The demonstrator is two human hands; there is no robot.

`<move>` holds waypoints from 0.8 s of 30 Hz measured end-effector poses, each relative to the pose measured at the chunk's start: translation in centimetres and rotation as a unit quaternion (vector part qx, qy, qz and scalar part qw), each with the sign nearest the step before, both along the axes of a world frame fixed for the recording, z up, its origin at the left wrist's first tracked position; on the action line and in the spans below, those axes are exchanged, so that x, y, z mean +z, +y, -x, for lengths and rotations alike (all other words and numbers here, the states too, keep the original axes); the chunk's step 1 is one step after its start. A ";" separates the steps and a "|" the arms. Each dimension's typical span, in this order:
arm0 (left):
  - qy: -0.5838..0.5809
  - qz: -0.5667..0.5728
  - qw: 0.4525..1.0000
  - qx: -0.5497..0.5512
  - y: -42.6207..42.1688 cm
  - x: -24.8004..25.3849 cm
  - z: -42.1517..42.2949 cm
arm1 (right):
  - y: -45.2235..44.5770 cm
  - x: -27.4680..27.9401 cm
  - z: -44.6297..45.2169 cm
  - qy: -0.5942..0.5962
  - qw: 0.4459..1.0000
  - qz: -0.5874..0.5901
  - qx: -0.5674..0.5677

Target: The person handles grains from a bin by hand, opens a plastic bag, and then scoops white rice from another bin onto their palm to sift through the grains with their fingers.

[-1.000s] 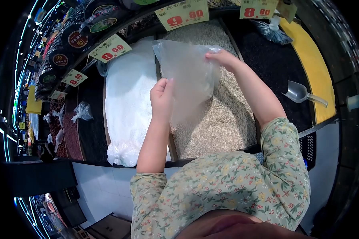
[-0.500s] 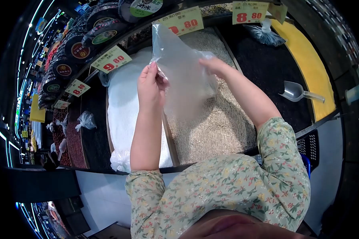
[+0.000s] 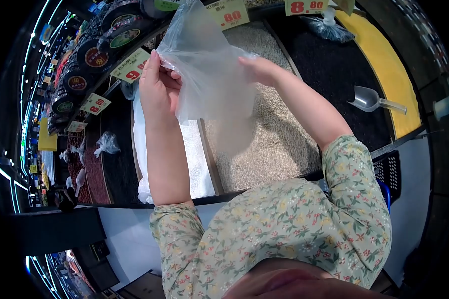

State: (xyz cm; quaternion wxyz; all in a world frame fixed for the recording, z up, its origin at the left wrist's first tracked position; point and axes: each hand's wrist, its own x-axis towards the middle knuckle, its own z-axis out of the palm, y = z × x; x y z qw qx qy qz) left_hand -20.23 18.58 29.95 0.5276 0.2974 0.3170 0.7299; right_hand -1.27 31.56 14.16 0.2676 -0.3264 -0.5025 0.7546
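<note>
A thin, clear plastic bag [image 3: 209, 70] is stretched between my two hands above the grain bins. My left hand [image 3: 159, 82] pinches its left edge between thumb and fingers. On the other side, my right hand [image 3: 259, 71] grips the bag's right edge, its fingertips partly behind the film. Below the bag lies a bin of beige grain [image 3: 269, 139]. To its left, partly under my left forearm, is a bin with a white covering or white contents [image 3: 197, 159].
Black grain [image 3: 329, 65] fills a bin to the right, with a clear scoop [image 3: 371, 101] on it. Beyond is a yellow strip of grain [image 3: 379, 60]. Price signs [image 3: 96, 103] line the back edge. Stacked round packages [image 3: 92, 57] stand behind. A knotted plastic bag [image 3: 108, 143] lies left.
My left hand has moved left and up, pulling the bag wider. My right hand has shifted slightly left and up, still gripping it. The view has also shifted a little.
</note>
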 end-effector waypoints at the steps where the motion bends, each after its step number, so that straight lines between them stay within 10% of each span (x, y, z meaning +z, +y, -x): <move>1: 0.043 -0.002 0.999 0.012 -0.3 0.7 -0.3 | -0.5 0.5 -0.1 0.044 0.999 0.011 0.012; 11: 0.184 -0.063 0.980 0.026 -5.1 1.1 0.0 | -4.3 2.0 -0.1 0.100 0.986 0.131 0.003; 19: 0.227 -0.113 0.965 -0.062 -12.6 -2.6 4.1 | -8.5 5.6 -4.7 0.201 0.978 -0.024 -0.042; 21: 0.318 0.020 0.905 0.281 -14.2 -3.8 1.8 | -10.0 6.9 -5.8 0.145 0.984 -0.090 -0.057; 24: 0.406 -0.025 0.809 0.424 -17.3 -6.4 -0.5 | -13.0 8.5 -6.8 0.043 0.978 -0.194 -0.070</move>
